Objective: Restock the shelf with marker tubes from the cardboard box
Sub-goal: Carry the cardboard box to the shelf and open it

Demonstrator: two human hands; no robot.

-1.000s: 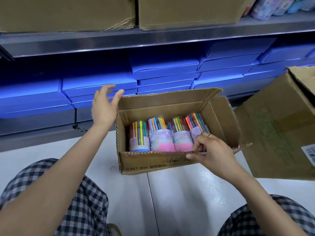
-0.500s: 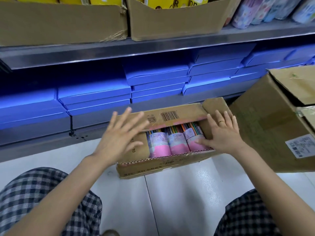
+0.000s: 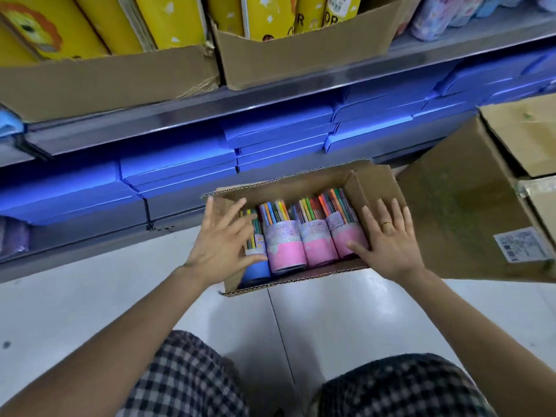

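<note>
My checked trouser knees sit nearest, on the white floor just this side of the cardboard box. The box lies open on that floor, directly before the bottom shelf. My left hand is spread over the box's left end, fingers splayed and nearly straight, the thumb touching the blue-based marker tube; nothing is gripped. My right hand (a ring on one finger) lies flat against the box's right end flap, fingers straight, thumb resting on the rightmost pink-based marker tube; it holds nothing either. Inside the box four marker tubes stand in a row, tilted away from me, coloured pens showing through their clear upper parts. Right of the box stands a bigger carton with a label. Beyond the box, flat blue packs are stacked on the bottom shelf, and above them trays of yellow books.
</note>
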